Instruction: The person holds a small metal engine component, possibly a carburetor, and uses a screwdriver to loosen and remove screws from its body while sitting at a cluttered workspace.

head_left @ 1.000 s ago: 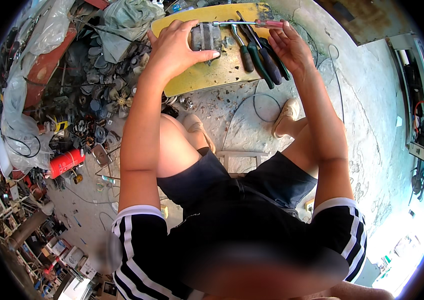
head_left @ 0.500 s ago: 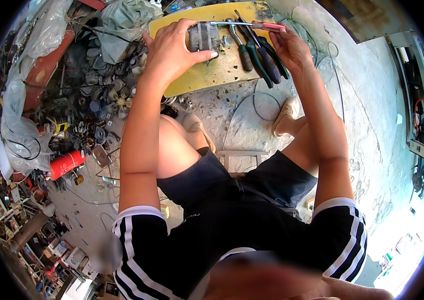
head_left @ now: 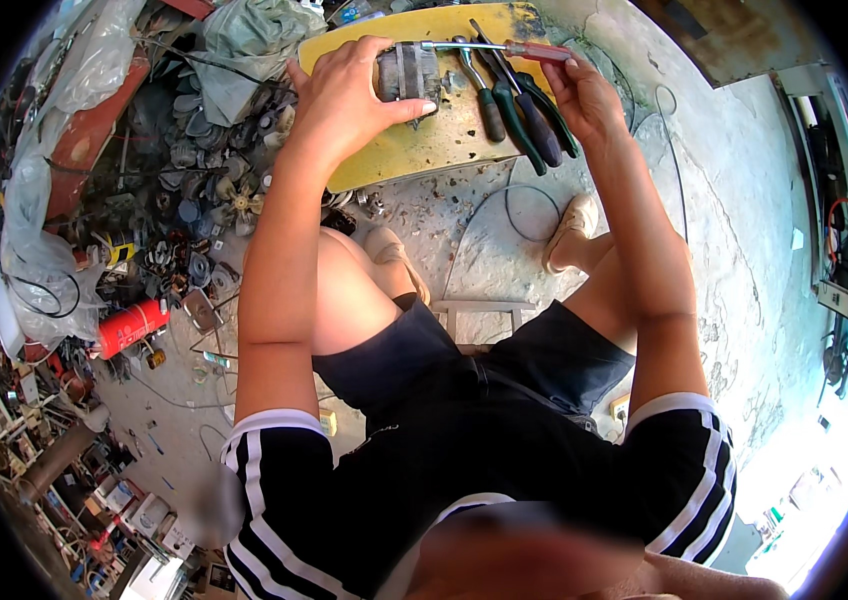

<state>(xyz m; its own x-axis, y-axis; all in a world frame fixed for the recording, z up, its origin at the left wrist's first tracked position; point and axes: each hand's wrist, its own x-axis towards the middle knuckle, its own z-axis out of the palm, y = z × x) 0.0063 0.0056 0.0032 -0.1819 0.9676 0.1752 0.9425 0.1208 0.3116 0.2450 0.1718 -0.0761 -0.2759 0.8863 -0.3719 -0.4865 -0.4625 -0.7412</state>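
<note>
On a worn yellow board (head_left: 384, 168) lies a small electric motor (head_left: 410, 76) with a dark metal body. My left hand (head_left: 344, 100) is closed round its left side, thumb along the near edge and fingers over the far edge. My right hand (head_left: 584, 95) pinches the red handle of a screwdriver (head_left: 534, 50). The screwdriver's shaft runs level to the left, its tip at the motor's upper right edge. Between the hands lie a green-handled ratchet tool (head_left: 490, 112), a screwdriver with a dark handle (head_left: 541, 138) and green-handled pliers (head_left: 524, 135).
Motor parts and scrap (head_left: 209, 190) are heaped left of the board, beside clear plastic sheeting (head_left: 44, 230). A red cylinder (head_left: 134, 328) lies lower left. A thin cable (head_left: 509, 215) loops over the concrete floor. An open metal cabinet (head_left: 829, 190) stands at the right.
The screwdriver's handle has turned slightly in my right hand's fingers. My left hand and the motor stay almost where they were.
</note>
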